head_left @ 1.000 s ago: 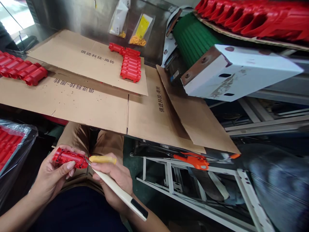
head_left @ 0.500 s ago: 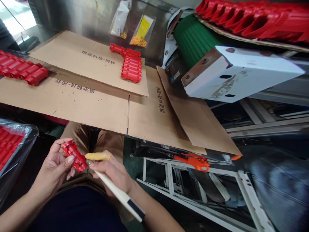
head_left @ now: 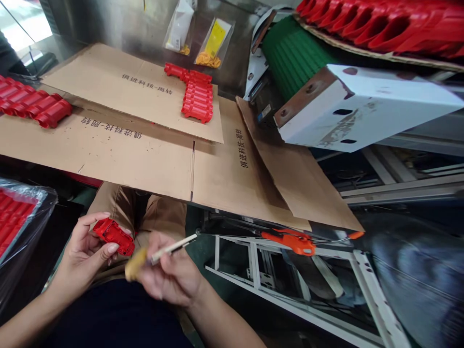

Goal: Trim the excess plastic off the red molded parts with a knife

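Note:
A red plastic part [head_left: 115,236] is pinched between the thumb and fingers of my left hand [head_left: 85,249], above my lap. Its open side with inner recesses faces up. My right hand [head_left: 172,273] is closed round a thin pale-handled tool [head_left: 176,248], just right of the red part and apart from it. A yellow finger cover [head_left: 136,264] on that hand is blurred by motion. Several red parts [head_left: 197,99] lie in a row on the cardboard [head_left: 159,166], and more red parts [head_left: 54,113] lie at its left end.
A bin of red parts [head_left: 14,217] stands at lower left. Bags with yellow pieces [head_left: 213,46] lie at the back. A white bracket [head_left: 362,106] and green conveyor belt [head_left: 297,55] jut in at right. An orange-handled tool [head_left: 293,241] hangs below the cardboard edge.
My right hand has drawn back from the red part, and the tool's pale handle has swung to point up and right. The red part has turned in my left hand.

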A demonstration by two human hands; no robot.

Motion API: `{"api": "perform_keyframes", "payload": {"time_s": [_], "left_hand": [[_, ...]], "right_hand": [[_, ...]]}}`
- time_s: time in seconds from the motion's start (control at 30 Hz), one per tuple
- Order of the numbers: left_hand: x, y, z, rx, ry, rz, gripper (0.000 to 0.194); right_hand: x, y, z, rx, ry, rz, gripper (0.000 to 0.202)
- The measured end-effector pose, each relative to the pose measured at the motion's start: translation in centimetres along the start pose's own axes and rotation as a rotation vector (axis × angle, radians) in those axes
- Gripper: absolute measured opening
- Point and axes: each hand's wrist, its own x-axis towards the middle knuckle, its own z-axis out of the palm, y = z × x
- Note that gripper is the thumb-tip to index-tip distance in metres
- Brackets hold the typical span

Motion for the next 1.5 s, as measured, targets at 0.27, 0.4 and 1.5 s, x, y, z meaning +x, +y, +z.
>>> {"api": "perform_keyframes", "payload": {"time_s": [0.27,0.4,1.5], "left_hand": [[0.2,-0.4,-0.3,-0.115,-0.17,-0.063,0.036],[-0.5,0.0,0.4,-0.074,-0.138,-0.043,0.032],[-0.2,-2.0,-1.0,0.13,-0.146,0.148,0.031]], "right_hand": [[-0.1,-0.5,0.0,-1.162,0.233,-0.738,0.022],[0.6,0.3,0.7,-1.219,0.191,-0.855,0.026],[-0.2,0.7,1.2,-1.227,0.27,-0.769,0.031]]}}
